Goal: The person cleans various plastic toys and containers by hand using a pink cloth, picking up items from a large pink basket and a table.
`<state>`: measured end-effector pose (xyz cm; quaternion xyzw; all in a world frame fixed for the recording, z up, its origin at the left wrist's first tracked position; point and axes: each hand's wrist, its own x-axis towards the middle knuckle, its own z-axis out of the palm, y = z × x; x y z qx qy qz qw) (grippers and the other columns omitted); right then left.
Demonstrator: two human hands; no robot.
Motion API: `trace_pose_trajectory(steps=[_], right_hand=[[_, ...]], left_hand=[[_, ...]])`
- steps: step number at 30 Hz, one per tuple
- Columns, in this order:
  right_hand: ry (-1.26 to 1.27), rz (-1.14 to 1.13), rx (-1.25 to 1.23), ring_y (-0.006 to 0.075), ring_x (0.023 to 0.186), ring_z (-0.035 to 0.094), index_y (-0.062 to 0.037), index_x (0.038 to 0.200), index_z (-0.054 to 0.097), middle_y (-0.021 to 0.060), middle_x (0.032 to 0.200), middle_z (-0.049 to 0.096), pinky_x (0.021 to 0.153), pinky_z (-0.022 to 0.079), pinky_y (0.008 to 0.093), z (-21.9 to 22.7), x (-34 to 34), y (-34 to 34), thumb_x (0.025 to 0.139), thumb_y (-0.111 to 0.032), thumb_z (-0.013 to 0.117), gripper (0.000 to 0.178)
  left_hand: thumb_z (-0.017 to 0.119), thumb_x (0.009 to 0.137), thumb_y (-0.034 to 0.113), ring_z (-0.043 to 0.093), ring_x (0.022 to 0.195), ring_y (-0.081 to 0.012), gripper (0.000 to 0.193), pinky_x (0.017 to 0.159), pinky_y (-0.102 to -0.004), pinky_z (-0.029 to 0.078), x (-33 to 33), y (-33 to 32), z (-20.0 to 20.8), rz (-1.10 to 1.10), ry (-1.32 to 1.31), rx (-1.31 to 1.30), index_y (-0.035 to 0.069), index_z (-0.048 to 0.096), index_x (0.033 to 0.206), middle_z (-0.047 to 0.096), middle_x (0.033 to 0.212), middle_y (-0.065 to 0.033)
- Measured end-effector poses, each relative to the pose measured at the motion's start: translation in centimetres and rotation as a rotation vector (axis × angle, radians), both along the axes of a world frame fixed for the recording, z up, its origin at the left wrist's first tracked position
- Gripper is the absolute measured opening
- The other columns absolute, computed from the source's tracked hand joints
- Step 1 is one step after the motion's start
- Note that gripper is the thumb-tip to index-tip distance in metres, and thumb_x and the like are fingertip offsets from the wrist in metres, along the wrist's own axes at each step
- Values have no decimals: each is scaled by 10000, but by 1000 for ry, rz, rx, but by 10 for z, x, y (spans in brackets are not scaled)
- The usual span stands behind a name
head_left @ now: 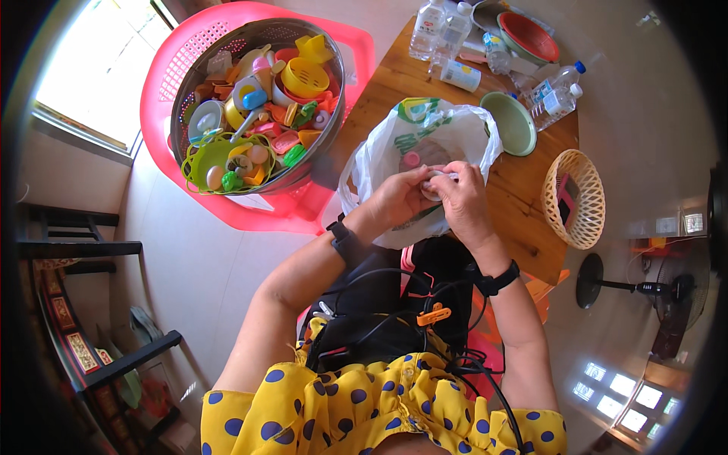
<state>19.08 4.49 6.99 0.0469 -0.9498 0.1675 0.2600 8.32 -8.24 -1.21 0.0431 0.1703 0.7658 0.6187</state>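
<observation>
My left hand (pixel 399 199) and my right hand (pixel 465 203) meet over the mouth of a white plastic bag (pixel 374 163) with green print. Between their pinched fingers is a small whitish, rounded piece (pixel 431 192); its kind is mostly hidden by the fingers. Inside the bag, just beyond my fingertips, a pink round thing (pixel 411 159) shows. The bag stands open at the wooden table's near left edge, and its lower part hangs toward my lap.
On the wooden table (pixel 523 220) stand several plastic bottles (pixel 557 105), a green bowl (pixel 509 125), a red bowl (pixel 528 36) and a woven basket (pixel 552 155). At left, a pink chair (pixel 163 91) bears a grey tub (pixel 182 121) of colourful toys. Cables (pixel 379 273) cross my lap.
</observation>
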Motion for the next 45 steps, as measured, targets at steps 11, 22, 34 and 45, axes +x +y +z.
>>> trace_pose_trajectory(steps=[11, 22, 34, 45], right_hand=[[-7, 44, 51, 309, 981, 549, -82, 929, 695, 122, 1052, 585, 875, 469, 424, 7, 3, -8, 812, -37, 710, 125], [71, -141, -297, 331, 1048, 544, -73, 997, 679, 141, 1110, 559, 913, 471, 440, 10, 5, -6, 826, -45, 741, 184], [118, -198, -130, 339, 965, 544, -30, 1005, 636, 136, 1042, 555, 839, 469, 436, -6, -13, -5, 930, -123, 685, 130], [71, -123, 18, 310, 1036, 542, -93, 1046, 640, 98, 1126, 582, 921, 436, 438, -5, -8, -16, 944, -127, 637, 107]], left_hand=[[412, 1080, 219, 611, 1189, -205, 363, 1063, -373, 471, -7, -4, 12, 106, 13, -119, 5, 522, 1352, 623, 1270, -119], [445, 1069, 165, 673, 1060, -227, 316, 967, -343, 558, -6, -2, 17, 141, -39, -252, -3, 511, 1328, 655, 1153, -113], [353, 1068, 422, 620, 1192, -255, 465, 1071, -424, 448, 13, 3, 41, -137, 8, -187, 79, 568, 1296, 645, 1283, -99], [438, 1049, 366, 654, 1068, -168, 315, 977, -356, 505, 16, 9, 36, 49, -91, -141, 146, 642, 1143, 692, 1138, -11]])
